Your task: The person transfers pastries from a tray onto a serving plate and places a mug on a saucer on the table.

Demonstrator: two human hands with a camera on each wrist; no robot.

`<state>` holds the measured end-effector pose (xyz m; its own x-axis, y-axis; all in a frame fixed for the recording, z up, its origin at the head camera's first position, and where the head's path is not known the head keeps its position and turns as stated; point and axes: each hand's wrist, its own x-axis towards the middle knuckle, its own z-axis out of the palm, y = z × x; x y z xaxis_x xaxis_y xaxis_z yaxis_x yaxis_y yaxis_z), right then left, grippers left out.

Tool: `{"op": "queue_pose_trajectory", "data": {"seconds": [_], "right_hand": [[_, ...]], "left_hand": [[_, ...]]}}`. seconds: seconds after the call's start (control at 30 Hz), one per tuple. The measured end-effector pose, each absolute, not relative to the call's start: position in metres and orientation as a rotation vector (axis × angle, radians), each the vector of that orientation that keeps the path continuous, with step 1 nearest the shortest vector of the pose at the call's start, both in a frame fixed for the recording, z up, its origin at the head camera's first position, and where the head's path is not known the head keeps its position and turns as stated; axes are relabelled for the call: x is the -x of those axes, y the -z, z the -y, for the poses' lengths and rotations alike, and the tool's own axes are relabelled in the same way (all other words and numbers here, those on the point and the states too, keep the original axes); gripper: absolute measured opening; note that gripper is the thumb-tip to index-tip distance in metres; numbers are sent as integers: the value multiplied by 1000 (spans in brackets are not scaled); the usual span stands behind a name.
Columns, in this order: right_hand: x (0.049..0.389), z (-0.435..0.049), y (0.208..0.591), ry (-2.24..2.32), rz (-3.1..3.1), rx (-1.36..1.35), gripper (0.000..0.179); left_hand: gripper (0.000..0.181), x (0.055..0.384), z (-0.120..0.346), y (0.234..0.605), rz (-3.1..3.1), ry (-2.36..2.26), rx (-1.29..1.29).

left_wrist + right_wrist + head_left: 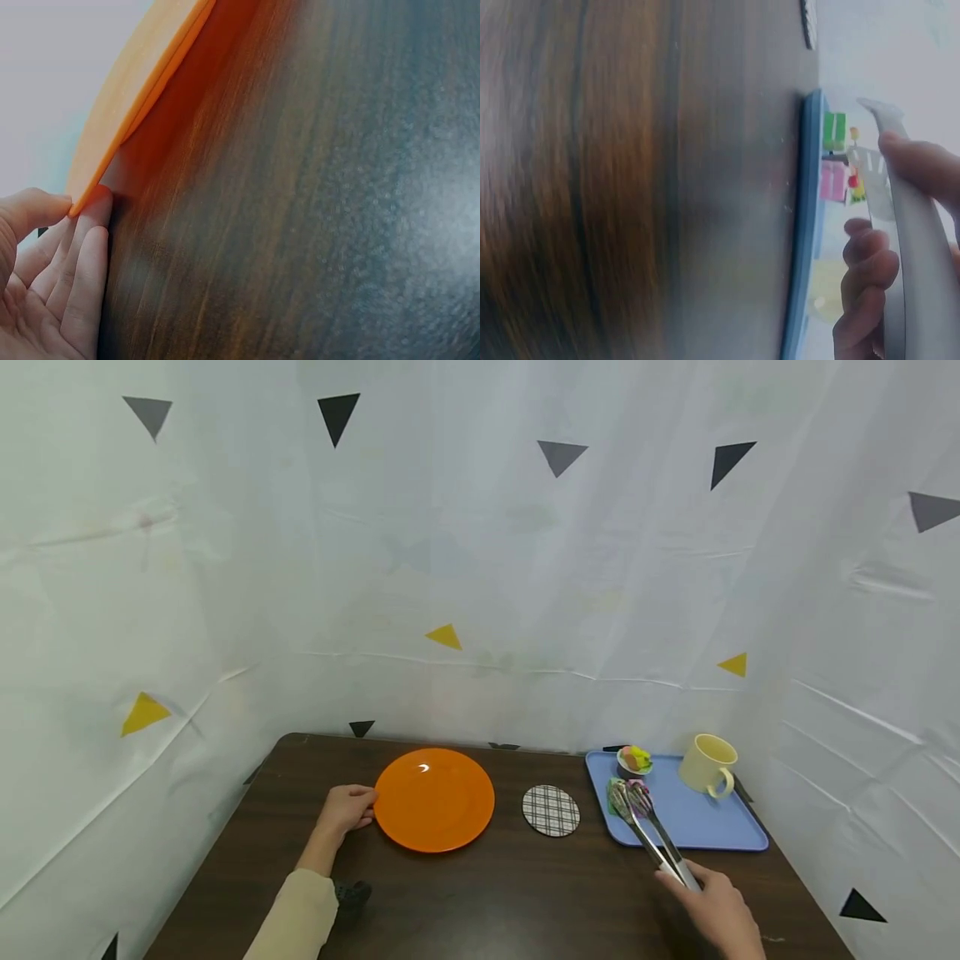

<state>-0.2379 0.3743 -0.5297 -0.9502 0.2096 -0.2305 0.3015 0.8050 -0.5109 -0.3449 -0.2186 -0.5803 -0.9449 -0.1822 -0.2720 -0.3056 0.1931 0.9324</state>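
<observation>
My left hand (347,812) pinches the left rim of a round orange plate (435,802) between thumb and fingers, as the left wrist view shows; its other fingers lie under the edge. Steel tongs (678,862) are gripped in my right hand (714,908), their two arms apart and their tips over the left part of a blue tray (720,827). At the tips in the head view are a green item (613,802) and a pink one (641,802). The right wrist view shows them as a green block (834,132) and a pink block (832,180) with pale stripes.
On the tray stand a small bowl (624,770) of colourful pieces, at its back left, and a pale yellow mug (703,764) at its back right. A checked round coaster (551,811) lies between plate and tray. White sheeting (480,568) surrounds the dark wooden table (465,910).
</observation>
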Motion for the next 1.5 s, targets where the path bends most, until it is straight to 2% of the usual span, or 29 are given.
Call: {"op": "queue_pose_trajectory", "data": {"seconds": [0.33,0.57,0.87,1.5], "right_hand": [[239,-363,531,792,-2859,-408,99],[238,-362,534,762,-2830,-478,106],[236,-362,536,762,-2813,-514,99],[229,-357,534,855,-2816,-529,102]], "left_hand": [[38,336,213,570,-2363,-1891,463],[40,337,217,572,-2322,-1903,469],[43,336,220,570,-2316,-1892,436],[40,339,220,578,-2291,-1911,481]]}}
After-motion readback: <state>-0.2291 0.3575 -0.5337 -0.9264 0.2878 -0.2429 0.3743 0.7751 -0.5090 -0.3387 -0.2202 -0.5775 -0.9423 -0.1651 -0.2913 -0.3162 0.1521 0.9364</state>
